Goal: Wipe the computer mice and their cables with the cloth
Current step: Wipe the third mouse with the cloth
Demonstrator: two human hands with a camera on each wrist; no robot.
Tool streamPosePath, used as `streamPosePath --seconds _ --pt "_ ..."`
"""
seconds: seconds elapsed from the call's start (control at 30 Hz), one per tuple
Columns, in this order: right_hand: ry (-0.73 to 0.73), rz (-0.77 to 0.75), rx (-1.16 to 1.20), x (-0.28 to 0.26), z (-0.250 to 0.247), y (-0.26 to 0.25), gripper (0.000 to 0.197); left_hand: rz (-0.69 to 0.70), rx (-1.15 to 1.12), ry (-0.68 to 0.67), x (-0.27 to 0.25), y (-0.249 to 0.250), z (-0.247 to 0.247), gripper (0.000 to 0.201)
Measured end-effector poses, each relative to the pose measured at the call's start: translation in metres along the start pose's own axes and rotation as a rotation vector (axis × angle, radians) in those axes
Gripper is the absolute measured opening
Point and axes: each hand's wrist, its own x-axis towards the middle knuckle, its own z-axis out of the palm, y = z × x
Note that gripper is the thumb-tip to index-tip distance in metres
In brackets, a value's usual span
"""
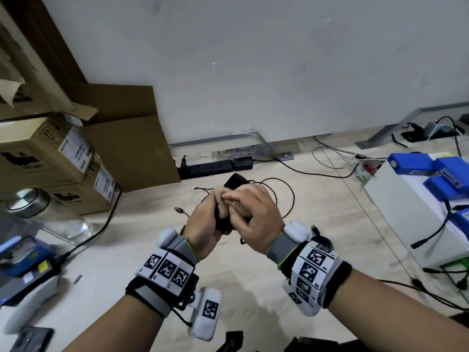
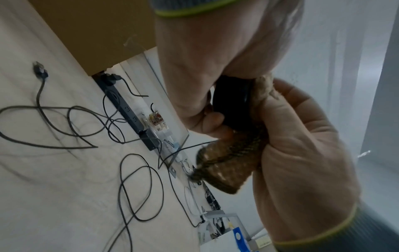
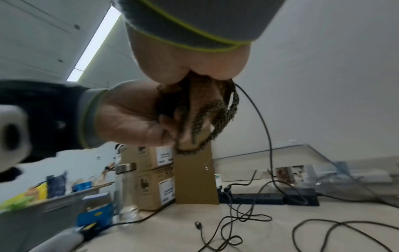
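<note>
My left hand (image 1: 203,226) has its fingers curled round a black mouse (image 2: 232,100), a closed grip that holds it up off the worktop (image 1: 317,212). My right hand (image 1: 256,219) is bunched over the tan cloth (image 1: 234,205), fingers curled, pressing it against the mouse from the 3 o'clock side, so the two grips touch and the mouse sits between them, mostly hidden. In the left wrist view the mouse shows as a dark rounded edge wedged between my left palm and the cloth; I cannot tell which way its long axis runs.

From under the cloth a thin black cable (image 3: 262,122) drops to the worktop and ends in loose loops there. A second black mouse (image 1: 234,182) lies just beyond my hands at 12 o'clock. Farther at 12 a black power strip (image 1: 205,168) runs along the wall. At 9 o'clock a clear glass jar (image 1: 48,217) with a metal lid lies tilted, and cardboard boxes (image 1: 58,158) are stacked behind it. At 3 o'clock a white box (image 1: 401,207) carries blue packs (image 1: 411,162).
</note>
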Motion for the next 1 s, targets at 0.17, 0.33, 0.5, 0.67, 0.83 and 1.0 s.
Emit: streamPosePath --seconds 0.17,0.33,0.5,0.67,0.83,1.0 --pt "0.144 0.323 0.076 0.021 -0.002 0.012 0.022 -0.061 0.04 0.028 0.001 -0.008 -0.005 0.039" --pt "0.064 0.311 0.054 0.015 -0.004 0.009 0.018 -0.072 -0.061 0.061 0.004 -0.011 -0.005 0.044" --pt "0.017 0.376 0.009 0.015 -0.011 0.02 0.016 -0.128 0.016 0.081 0.008 -0.013 -0.015 0.047" --pt "0.201 0.574 0.087 0.021 -0.016 0.033 0.012 -0.158 0.028 0.067 0.008 -0.009 -0.012 0.046" --pt "0.129 0.309 0.026 0.01 -0.008 0.014 0.021 -0.078 0.085 0.054 0.007 -0.007 -0.009 0.043" --pt "0.092 0.422 0.044 0.021 -0.013 0.03 0.012 -0.08 0.142 0.066 0.007 -0.008 -0.013 0.044"
